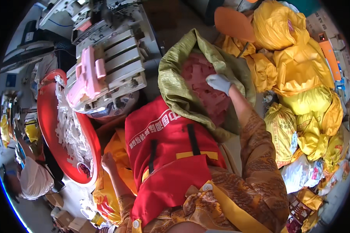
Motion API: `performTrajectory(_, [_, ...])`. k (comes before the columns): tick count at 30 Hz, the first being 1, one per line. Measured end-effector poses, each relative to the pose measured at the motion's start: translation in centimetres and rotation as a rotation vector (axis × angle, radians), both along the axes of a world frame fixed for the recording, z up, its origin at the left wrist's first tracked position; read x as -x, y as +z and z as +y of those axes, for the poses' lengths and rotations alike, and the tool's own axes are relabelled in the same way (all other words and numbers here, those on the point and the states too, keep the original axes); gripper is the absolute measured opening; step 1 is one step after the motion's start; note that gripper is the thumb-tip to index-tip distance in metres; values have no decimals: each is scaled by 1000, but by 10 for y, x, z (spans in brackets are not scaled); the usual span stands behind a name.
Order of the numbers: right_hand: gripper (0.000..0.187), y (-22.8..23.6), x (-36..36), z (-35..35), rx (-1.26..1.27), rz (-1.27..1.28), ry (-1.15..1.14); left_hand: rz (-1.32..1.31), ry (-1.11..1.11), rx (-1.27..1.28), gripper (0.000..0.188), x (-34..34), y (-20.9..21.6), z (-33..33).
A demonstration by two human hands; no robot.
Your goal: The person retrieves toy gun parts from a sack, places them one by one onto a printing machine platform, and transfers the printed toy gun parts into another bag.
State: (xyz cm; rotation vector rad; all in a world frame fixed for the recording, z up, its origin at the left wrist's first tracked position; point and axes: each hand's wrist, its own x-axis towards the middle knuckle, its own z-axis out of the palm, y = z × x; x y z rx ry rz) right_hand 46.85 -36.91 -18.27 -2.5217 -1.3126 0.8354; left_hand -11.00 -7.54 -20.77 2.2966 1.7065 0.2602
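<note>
My right hand [218, 84], in a white glove, reaches into a green woven sack [173, 73]. Its fingers stretch over the pink plastic pieces [202, 77] heaped inside; their undersides are hidden. My left hand [108, 160] is bare and curled closed beside the rim of a red basin [94, 143]; whether anything is in it is hidden. White plastic bits [72, 134] lie in that basin. Ahead on the left, a pink toy pistol [85, 79] rests on a white slatted stand [122, 58].
Yellow and orange bags [303, 70] pile up along the right. An orange oval seat [233, 24] stands beyond the sack. Another person [35, 178] is at the far left. Cardboard boxes [79, 224] sit on the floor at lower left. A red apron [171, 155] covers my lap.
</note>
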Motion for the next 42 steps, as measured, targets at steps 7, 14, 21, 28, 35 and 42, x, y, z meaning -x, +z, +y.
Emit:
performTrajectory(7, [29,-93,17,-22,285,2,-180,-1,-62,142,24,-33,20,-23])
performTrajectory(14, [37,-99,89,-48,227,-240,-82,42,-96,211,27,-53,26,-32])
performTrajectory(21, [31,-101,109,-99,137,-80,-30,-60,-163,288,23,-66,27,-29])
performTrajectory(28, [18,-37,58,-116,-257,39,-408,-75,-193,185,22,-69,34,-20])
performTrajectory(35, [32,-46,80,-103,-213,-887,18,-133,-220,201,22,-79,26,-22])
performTrajectory(42, [34,-69,109,-121,88,-294,-299,-99,-254,174,19,-66,34,-26])
